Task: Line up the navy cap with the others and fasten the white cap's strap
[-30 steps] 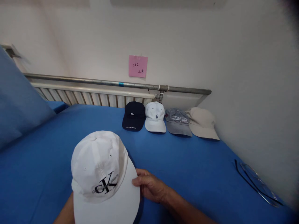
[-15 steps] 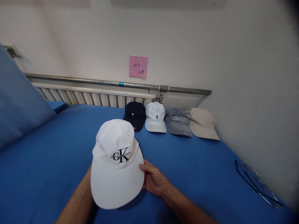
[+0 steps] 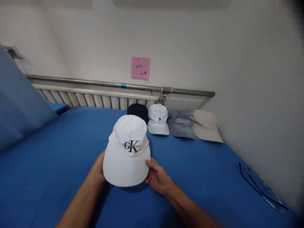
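Between my two hands is a white baseball cap (image 3: 127, 169) with black "CK"-style lettering, its brim toward me and tilted down. My right hand (image 3: 158, 177) pinches the brim's right edge, thumb on top and fingers beneath. At the cap's left side is my left hand (image 3: 100, 164), its fingers hidden behind the brim, apparently supporting it. Behind the crown, a dark navy cap (image 3: 137, 111) is partly covered. To its right stand a pale cap (image 3: 158, 117) with a small blue emblem, a grey cap (image 3: 181, 125) with white lettering, and a beige cap (image 3: 206, 125).
A blue sheet (image 3: 59, 158) covers the surface. Eyeglasses (image 3: 263, 186) lie near its right edge. Along the back run a metal pipe (image 3: 99, 83) and a radiator (image 3: 95, 100). A pink note (image 3: 141, 67) is on the wall. Blue fabric (image 3: 19, 101) hangs at left.
The white cap has moved right and away from me, now covering more of the navy cap. My left hand has moved along with it and shows more. The right hand has barely moved.
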{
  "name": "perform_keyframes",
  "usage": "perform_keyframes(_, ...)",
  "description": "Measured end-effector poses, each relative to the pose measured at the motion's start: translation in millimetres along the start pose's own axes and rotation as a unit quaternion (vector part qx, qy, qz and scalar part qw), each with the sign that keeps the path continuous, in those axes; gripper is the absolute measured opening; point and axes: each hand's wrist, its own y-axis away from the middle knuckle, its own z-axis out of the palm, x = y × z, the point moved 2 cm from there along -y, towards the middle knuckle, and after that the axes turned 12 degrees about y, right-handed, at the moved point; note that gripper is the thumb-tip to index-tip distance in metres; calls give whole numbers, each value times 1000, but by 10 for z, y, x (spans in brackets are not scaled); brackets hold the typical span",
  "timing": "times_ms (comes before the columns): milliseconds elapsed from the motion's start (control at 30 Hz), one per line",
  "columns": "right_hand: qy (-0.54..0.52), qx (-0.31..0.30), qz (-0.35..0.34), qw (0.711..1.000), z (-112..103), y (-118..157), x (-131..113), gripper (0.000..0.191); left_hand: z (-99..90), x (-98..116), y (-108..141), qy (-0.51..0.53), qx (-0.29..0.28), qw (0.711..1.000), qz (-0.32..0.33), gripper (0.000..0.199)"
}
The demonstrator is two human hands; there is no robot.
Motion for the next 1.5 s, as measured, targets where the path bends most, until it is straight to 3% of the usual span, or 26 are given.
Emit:
perform_keyframes(167,5,11,-3,1000,23,-6,-12,41,100,42,81,-23,69,996,60,27)
perform_keyframes(333,10,19,0,1000,20,-10,-13,44,128,53,101,-11,93,990,104,27)
perform_keyframes(633,22,16,-3,1000,31,1,-9,39,156,61,132,0,70,991,118,26)
perform_keyframes(867,15,16,-6,1000,15,-11,17,35,171,27,146,-3,57,996,66,25)
perform_keyframes(1100,20,29,1,999,8,-14,22,41,183,8,171,-1,45,997,61,28)
perform_keyframes(1500,20,26,-5,999,-17,-25,46,36,155,23,175,-13,-3,995,104,20)
